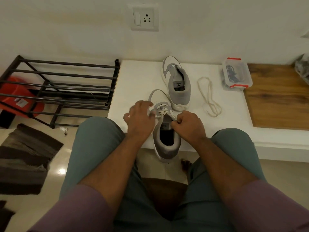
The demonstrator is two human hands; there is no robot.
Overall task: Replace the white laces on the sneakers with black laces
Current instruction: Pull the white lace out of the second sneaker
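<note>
Two grey-and-white sneakers stand on a white ledge (pixel 138 77). The near sneaker (pixel 164 144) still carries a white lace (pixel 162 111) through its eyelets. My left hand (pixel 139 119) holds the shoe's left side, fingers curled at the lace. My right hand (pixel 188 125) pinches the lace's right end beside the tongue. The far sneaker (pixel 178 87) has no lace. A loose white lace (pixel 209 97) lies to its right. A clear box with red clips (pixel 236 74) holds dark laces.
A black metal shoe rack (pixel 63 91) stands left of the ledge, a red bucket (pixel 15 97) behind its bars. A wooden board (pixel 277 97) covers the ledge's right part. A dark striped mat (pixel 25 158) lies on the floor at left. My knees frame the near sneaker.
</note>
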